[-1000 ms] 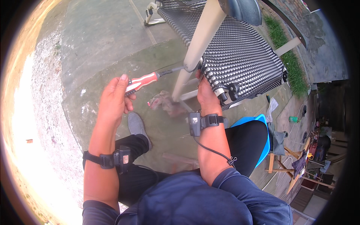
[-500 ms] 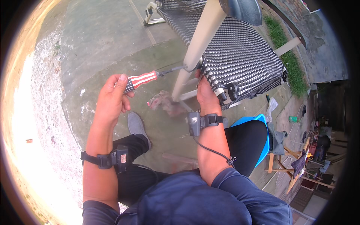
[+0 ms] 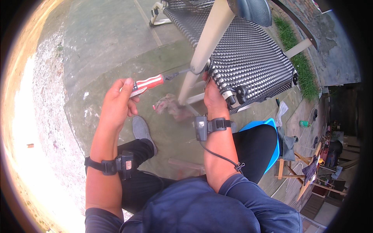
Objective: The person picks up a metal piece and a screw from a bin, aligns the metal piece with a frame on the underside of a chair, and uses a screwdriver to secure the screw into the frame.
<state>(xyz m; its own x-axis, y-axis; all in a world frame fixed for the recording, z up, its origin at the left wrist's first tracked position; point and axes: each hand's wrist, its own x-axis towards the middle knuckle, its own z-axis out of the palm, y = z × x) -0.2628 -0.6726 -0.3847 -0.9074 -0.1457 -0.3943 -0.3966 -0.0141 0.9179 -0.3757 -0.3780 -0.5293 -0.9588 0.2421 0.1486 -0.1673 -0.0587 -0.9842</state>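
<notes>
My left hand (image 3: 121, 99) is closed on the end of a screwdriver (image 3: 150, 82) with a red, white and dark star-patterned handle. Its thin dark shaft runs right, up to a joint on the beige metal leg (image 3: 211, 37) of a lounge chair. Black-and-white woven webbing (image 3: 252, 54) forms the chair's surface. Close to that joint, under the webbing's near corner, my right hand (image 3: 214, 97) reaches up against the frame. The frame and webbing hide its fingertips, so what it grips does not show. A black knob (image 3: 241, 92) sits at the corner just right of it.
A crumpled cloth (image 3: 171, 105) lies on the greenish ground mat (image 3: 105, 85) beyond my shoe (image 3: 142, 132). Under my right thigh is a blue plastic seat (image 3: 275, 145). A wooden stand (image 3: 289, 171) and loose cables are at the right, and grass (image 3: 289, 39) grows behind the chair.
The screwdriver's handle has turned about its length in my left hand, showing a different side of its pattern. My right hand and the chair look unmoved.
</notes>
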